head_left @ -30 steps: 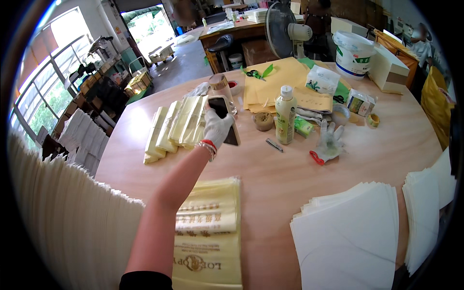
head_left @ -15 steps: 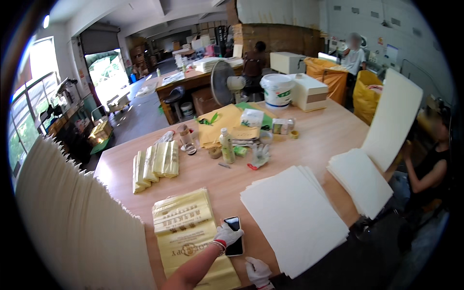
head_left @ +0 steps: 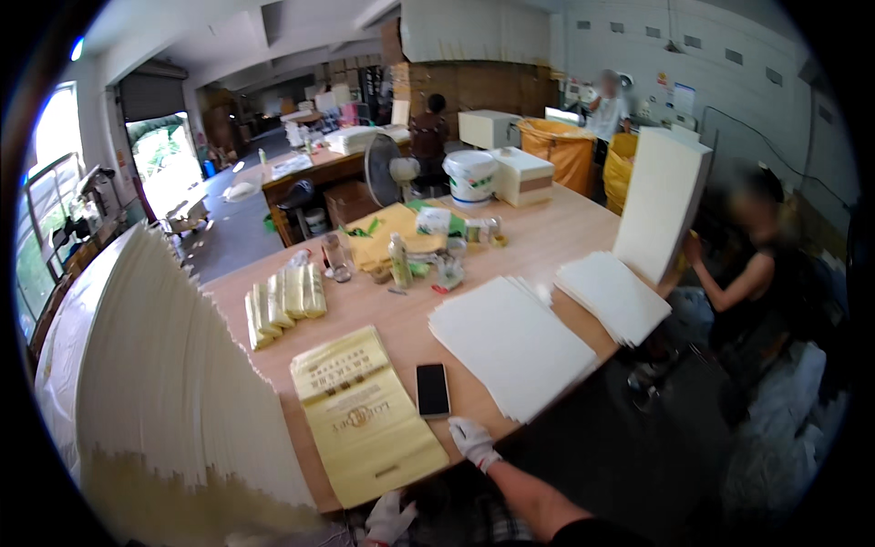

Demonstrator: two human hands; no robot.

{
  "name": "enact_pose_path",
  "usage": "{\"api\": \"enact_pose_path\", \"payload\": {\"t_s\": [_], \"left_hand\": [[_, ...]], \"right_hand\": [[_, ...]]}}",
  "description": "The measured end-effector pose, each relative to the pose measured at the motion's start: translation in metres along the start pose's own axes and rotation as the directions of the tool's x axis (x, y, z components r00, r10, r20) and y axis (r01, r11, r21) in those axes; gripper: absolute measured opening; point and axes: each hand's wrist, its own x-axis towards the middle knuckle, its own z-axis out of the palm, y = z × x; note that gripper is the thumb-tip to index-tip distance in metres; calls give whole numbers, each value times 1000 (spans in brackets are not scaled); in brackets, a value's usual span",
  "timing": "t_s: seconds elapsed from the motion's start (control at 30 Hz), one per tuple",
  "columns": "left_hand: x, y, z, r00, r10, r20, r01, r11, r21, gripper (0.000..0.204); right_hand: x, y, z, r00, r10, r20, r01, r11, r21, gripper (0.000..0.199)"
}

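Note:
My right hand [head_left: 473, 441], in a white glove, rests at the table's near edge just below a dark-screened phone [head_left: 433, 390]. Its fingers are loosely apart and hold nothing. The phone lies flat, screen up, with no hand on it. Lower down, off the table's edge, is my gloved left hand [head_left: 390, 518], thumb apart from the fingers and nothing seen in it. Left of the phone lies a flat stack of pale yellow printed bags [head_left: 365, 415]. White sheets [head_left: 510, 342] are stacked to the right of the phone.
A tall stack of white sheets [head_left: 182, 392] rises at the left. Folded yellow bundles [head_left: 283, 305], a bottle [head_left: 399, 262], a jar [head_left: 336, 258] and a white bucket [head_left: 470, 177] stand farther back. A seated person [head_left: 743, 273] is at the right beside a tall white box [head_left: 661, 205].
My left hand has let go of the phone and drawn back below the table edge. My right hand has come up onto the edge. The view has shifted.

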Motion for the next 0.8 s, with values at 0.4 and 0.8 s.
{"api": "enact_pose_path", "payload": {"t_s": [0.4,0.8], "left_hand": [[-144,-83,22,998,-34,-50,50,927,372,36],[-135,-56,11,963,-188,192,94,905,415,33]], "right_hand": [[-107,-60,-27,973,219,73,-185,930,-318,25],[-161,-104,-77,604,443,663,40,813,-581,27]]}}
